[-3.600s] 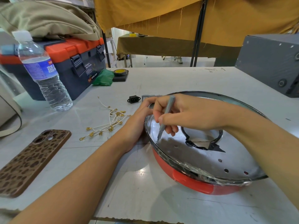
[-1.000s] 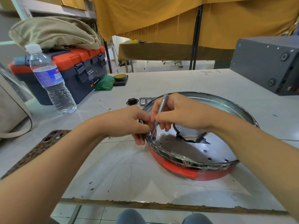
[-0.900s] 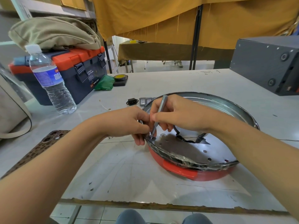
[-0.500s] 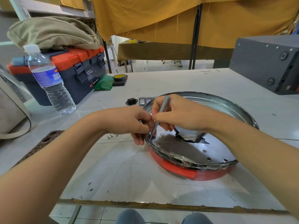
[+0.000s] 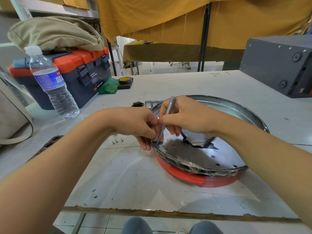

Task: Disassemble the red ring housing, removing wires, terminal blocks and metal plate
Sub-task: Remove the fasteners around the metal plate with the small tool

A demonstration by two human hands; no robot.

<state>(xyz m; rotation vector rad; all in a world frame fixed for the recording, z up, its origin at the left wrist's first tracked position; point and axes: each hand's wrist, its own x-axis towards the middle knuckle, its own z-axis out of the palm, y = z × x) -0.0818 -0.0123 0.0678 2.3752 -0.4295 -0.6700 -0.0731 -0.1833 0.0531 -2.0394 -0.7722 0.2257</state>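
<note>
Screwdriver (image 5: 166, 118) tip at left fingertips (image 5: 154, 137), housing rim (image 5: 185, 176)

Both forearms reaching in from the near edge, bare, converging toward the middle. Left hand (image 5: 135, 123) knuckles up, fingers curled downward, fingertips (image 5: 146, 146) hooked over a rim, thumb pressed beside the right hand. Right hand (image 5: 187, 116) palm down, wrist slightly raised, thumb and forefinger pinching a slim tool, other fingers tucked beneath. Hands touching at the thumbs. Knees visible below the table's near edge.
</note>
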